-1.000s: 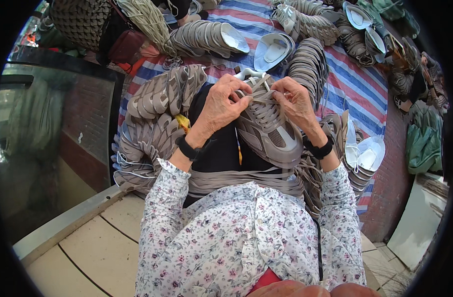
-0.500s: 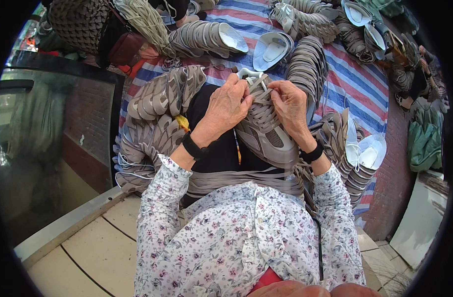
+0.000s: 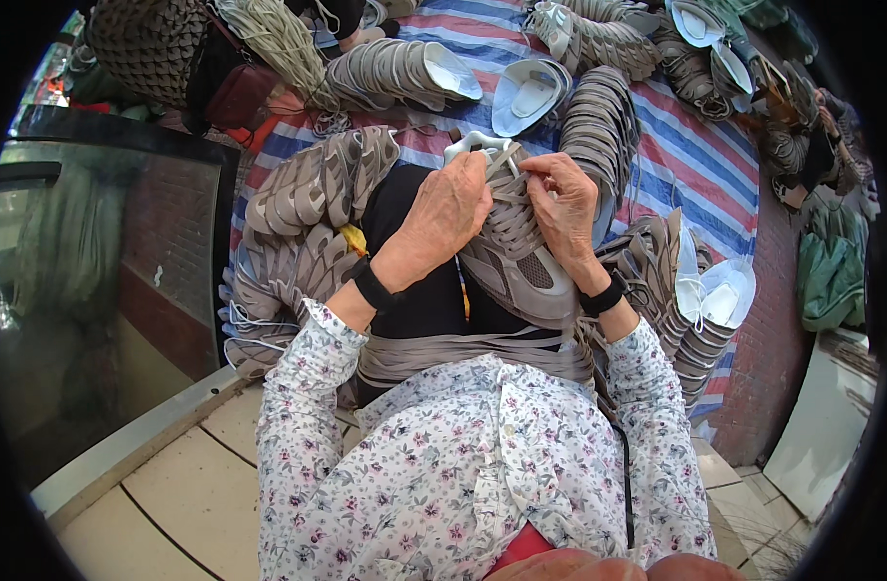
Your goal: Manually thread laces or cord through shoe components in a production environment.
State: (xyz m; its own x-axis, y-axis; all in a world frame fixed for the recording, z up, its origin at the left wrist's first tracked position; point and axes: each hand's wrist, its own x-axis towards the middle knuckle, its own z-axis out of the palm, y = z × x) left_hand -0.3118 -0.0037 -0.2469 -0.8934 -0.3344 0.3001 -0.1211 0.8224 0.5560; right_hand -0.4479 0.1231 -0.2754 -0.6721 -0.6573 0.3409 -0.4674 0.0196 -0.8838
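I've got one grey shoe upper (image 3: 521, 261) lying on my lap, toe end pointing far, and both hands are on it. My left hand (image 3: 448, 208) is curled over the left side of the lacing area, fingers pinched down on the laces (image 3: 509, 208), and my right hand (image 3: 565, 203) is just beside it on the right side, fingertips also pinched on the laces, so the two hands sit close together, nearly touching over the middle of the upper. One black wristband on each wrist, two in all. A flat bundle of grey straps (image 3: 463, 351) lies across my lap near my body, under the upper. All around me are stacks of the same grey uppers, too many pieces to count one by one: one big fanned stack (image 3: 308, 194) on my left, one (image 3: 598, 126) far and slightly right of my hands, one (image 3: 390, 77) far left of that, and another (image 3: 676, 290) on my right with white insides showing. Everything sits on one striped red, white and blue tarp (image 3: 695, 155). A dark red bag (image 3: 235, 97) sits far left. Near left of me is the tile floor (image 3: 172, 484).
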